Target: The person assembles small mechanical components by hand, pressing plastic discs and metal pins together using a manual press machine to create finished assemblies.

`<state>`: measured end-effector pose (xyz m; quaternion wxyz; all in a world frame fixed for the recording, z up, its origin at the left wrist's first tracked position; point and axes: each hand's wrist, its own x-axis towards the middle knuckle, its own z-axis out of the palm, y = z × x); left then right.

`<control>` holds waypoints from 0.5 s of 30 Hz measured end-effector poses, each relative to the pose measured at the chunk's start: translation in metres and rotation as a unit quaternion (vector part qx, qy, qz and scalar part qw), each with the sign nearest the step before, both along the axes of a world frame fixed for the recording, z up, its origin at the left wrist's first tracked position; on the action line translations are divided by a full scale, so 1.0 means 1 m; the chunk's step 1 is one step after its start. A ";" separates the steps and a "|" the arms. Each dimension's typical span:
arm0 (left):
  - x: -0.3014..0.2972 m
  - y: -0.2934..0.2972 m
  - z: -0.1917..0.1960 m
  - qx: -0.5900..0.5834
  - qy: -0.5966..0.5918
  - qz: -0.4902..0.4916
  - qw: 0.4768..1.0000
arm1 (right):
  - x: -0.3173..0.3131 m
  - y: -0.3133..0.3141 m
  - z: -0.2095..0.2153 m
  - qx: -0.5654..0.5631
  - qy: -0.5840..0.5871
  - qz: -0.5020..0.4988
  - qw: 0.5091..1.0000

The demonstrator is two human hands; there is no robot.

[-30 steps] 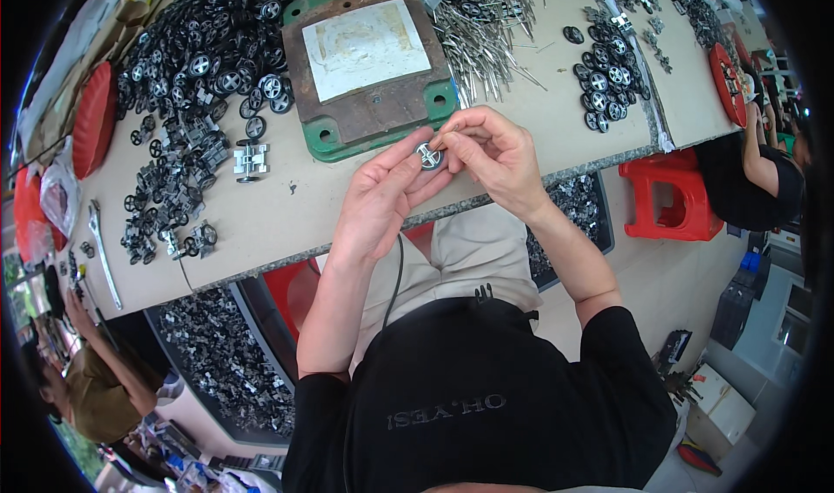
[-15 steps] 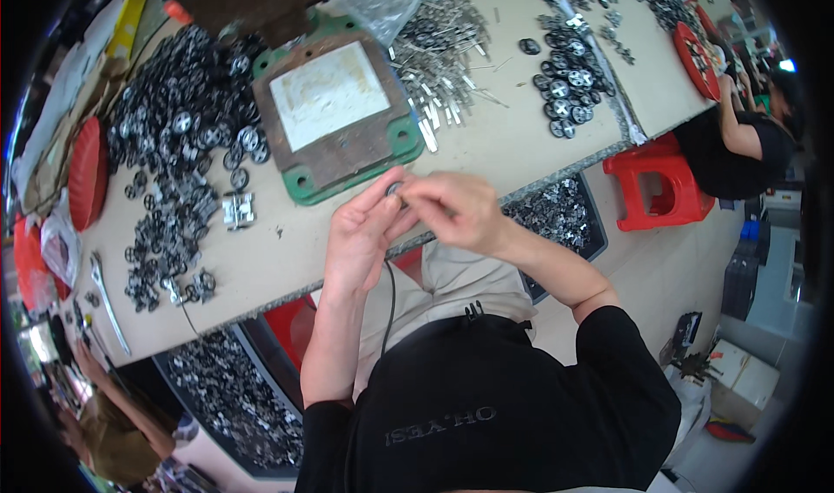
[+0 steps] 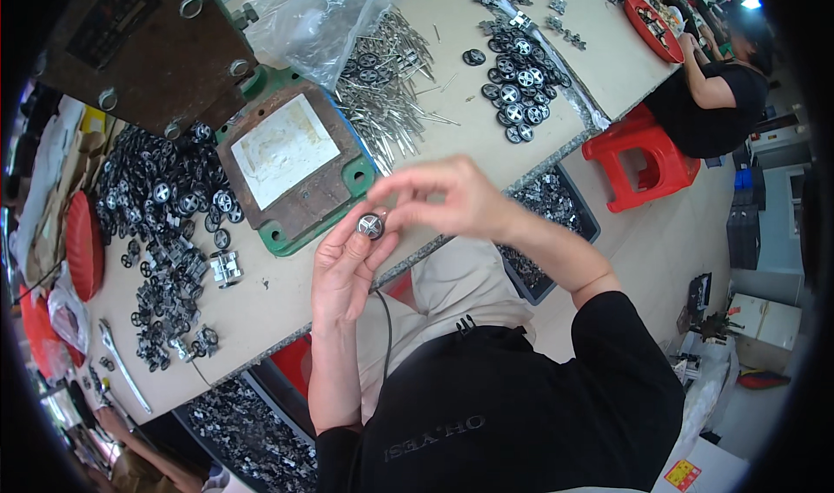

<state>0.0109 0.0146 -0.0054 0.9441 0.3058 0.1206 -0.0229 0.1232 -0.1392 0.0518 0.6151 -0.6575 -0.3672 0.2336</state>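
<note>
A small black wheel (image 3: 370,225) with a silver spoked hub is pinched in my left hand (image 3: 340,271), over the front edge of the table. My right hand (image 3: 452,199) reaches in from the right. Its thumb and fingers curl together at the wheel's edge; whatever lies between their tips is too small and blurred to make out. Just beyond both hands is the green and brown metal base of a press (image 3: 356,177), with a white plate (image 3: 287,150) on top. A small silver chassis with wheels (image 3: 226,268) rests on the table to the left.
Black wheels (image 3: 161,193) are heaped left of the press, small assemblies (image 3: 165,293) nearer. Thin metal pins (image 3: 387,102) lie beyond it, beside a plastic bag (image 3: 317,15). More wheels (image 3: 521,89) sit at the right. A wrench (image 3: 126,367) lies left. A co-worker (image 3: 717,93) sits far right.
My view has shifted, bringing more of the press into sight. The wheel's spoked face now shows in my left hand, and my right fingers have loosened from their tighter pinch.
</note>
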 end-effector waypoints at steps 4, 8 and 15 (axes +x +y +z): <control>0.000 0.000 0.004 0.011 0.002 -0.005 1.000 | 0.081 -0.022 0.011 -0.143 -0.132 -0.138 0.971; -0.001 0.002 0.001 -0.011 -0.014 -0.003 1.000 | 0.184 -0.061 -0.009 -0.354 -0.325 -0.381 0.790; 0.001 0.000 -0.003 0.001 -0.021 -0.010 1.000 | 0.253 -0.083 -0.024 -0.461 -0.371 -0.228 0.773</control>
